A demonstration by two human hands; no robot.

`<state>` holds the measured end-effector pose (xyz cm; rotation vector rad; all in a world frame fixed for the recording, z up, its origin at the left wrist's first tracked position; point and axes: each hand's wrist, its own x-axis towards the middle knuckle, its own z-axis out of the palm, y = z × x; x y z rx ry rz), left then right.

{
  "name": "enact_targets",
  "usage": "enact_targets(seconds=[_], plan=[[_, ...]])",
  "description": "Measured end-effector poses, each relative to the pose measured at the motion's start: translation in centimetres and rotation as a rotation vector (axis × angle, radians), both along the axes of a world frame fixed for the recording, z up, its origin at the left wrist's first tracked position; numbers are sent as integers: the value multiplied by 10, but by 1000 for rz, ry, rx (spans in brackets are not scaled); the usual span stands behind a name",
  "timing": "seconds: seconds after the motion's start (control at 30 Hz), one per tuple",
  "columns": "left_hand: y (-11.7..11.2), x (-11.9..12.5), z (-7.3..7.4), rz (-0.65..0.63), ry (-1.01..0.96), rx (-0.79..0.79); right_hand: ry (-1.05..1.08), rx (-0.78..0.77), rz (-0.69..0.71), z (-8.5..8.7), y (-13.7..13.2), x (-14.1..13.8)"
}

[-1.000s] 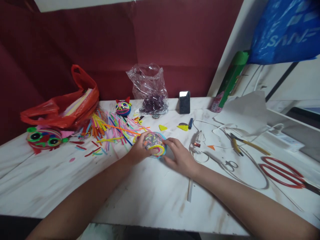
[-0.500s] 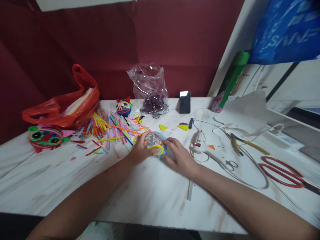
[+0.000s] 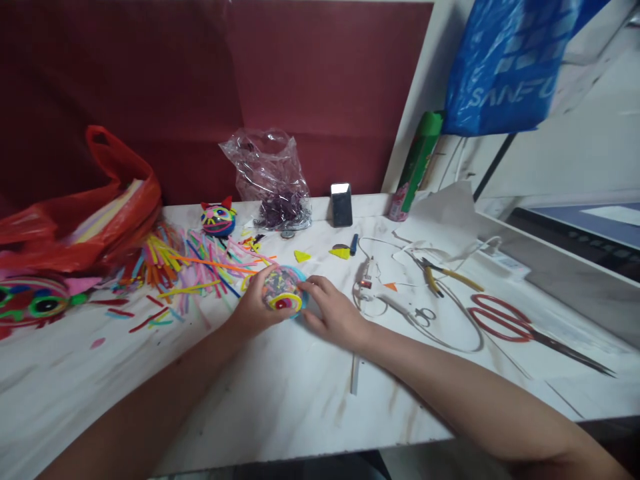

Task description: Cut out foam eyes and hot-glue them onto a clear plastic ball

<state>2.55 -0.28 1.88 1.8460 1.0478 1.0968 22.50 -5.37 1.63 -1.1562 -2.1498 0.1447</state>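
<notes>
A small round craft ball [image 3: 281, 283], speckled with many colours and ringed in light blue, sits between my two hands just above the table. On its near side shows a yellow ring with a red centre. My left hand [image 3: 254, 303] wraps round its left side, the thumb along the bottom. Fingers of my right hand [image 3: 330, 310] press on its right edge, the thumb below. A heap of coloured pipe cleaners [image 3: 205, 263] lies left of my left hand. Right of my right hand rests a white glue gun [image 3: 383, 293].
Cat-faced ball [image 3: 219, 219], red bag [image 3: 120, 207] and larger decorated face [image 3: 37, 301] stand left. Behind are a clear bag [image 3: 275, 180], phone [image 3: 341, 205] and yellow felt pieces [image 3: 302, 256]. Pliers [image 3: 433, 273], red-handled scissors [image 3: 505, 319] and a green can [image 3: 417, 163] lie or stand right.
The view has swung to the right, so everything sits further left. The ball has turned in my hands, and the red centre of its yellow ring now shows.
</notes>
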Motion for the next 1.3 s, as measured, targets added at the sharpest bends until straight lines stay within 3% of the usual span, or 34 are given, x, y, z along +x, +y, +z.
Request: enact_targets(seconds=[0.13,0.27,0.33,0.5,0.6,0.7,0.77,0.87,1.0,1.1,1.3], plan=[[5,-4,-6,-24,107,169,61,21,-4,19,4,12],[12,-12,-11,-115,218,419,34,-8,-137,44,10,43],[14,-15,-13,-148,277,490,-30,-49,-218,48,9,65],[17,-17,-15,-189,325,550,-243,-79,-396,24,-3,118],[17,-16,-15,-187,323,548,-375,-93,-380,7,-9,136],[17,-15,-15,-184,317,550,-494,-147,-351,0,-11,138],[17,-15,-15,-181,322,543,-531,-124,-437,-2,-10,136],[17,-15,-15,-152,319,501,-525,-72,-562,-5,-9,135],[18,-15,-15,-147,283,489,-493,-163,-574,-13,-8,136],[17,-14,-14,-156,270,497,-498,-118,-605,-17,-10,135],[17,-13,-11,-150,258,445,-304,55,-593,-1,-21,135]])
